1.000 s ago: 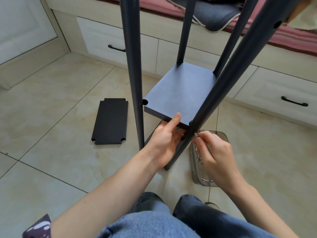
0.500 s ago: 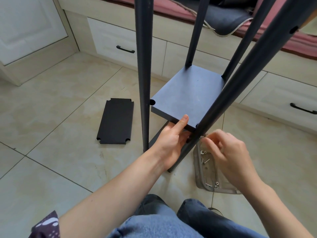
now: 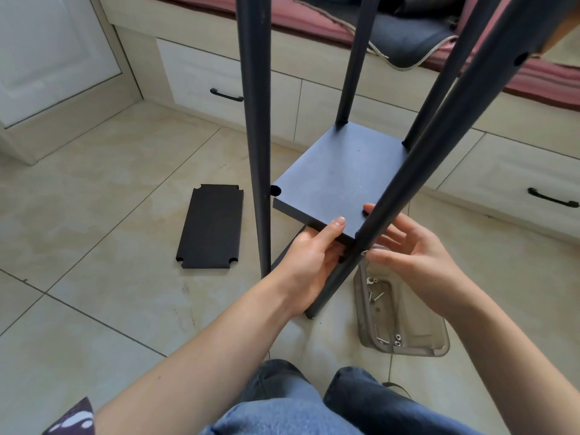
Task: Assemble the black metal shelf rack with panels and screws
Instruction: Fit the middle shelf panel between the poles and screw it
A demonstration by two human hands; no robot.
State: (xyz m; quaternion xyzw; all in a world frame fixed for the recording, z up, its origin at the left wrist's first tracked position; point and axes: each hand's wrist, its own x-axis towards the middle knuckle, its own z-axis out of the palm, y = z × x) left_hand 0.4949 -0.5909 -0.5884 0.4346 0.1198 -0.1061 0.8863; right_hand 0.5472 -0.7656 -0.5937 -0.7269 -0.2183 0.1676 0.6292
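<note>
The shelf rack stands on the tiled floor right in front of the person's knees, and every place below is given relative to its near-right leg, a long, slanted black tube. The panel, a flat, matte, dark rectangle with rounded notches at its corners, sits among the four legs, its near corner against that leg.

The left hand grips the panel's near edge just left of the leg, thumb on top and fingers curled underneath, holding it level. The right hand is on the other side of the leg, fingers spread and relaxed, with the thumb tip at a small silver screw seated in the leg; whether it pinches the screw cannot be told.

The panel looks stiff and fairly light, probably easy to support with one hand at an edge close to the joint being fastened. The tubes look rigid but smooth, so the frame may sway until all corners are screwed. The screw is tiny and likely to slip, best taken at its head with the fingertips.

A spare panel lies flat on the floor well left of the leg. A clear tray with loose screws lies just right of the leg's foot.
</note>
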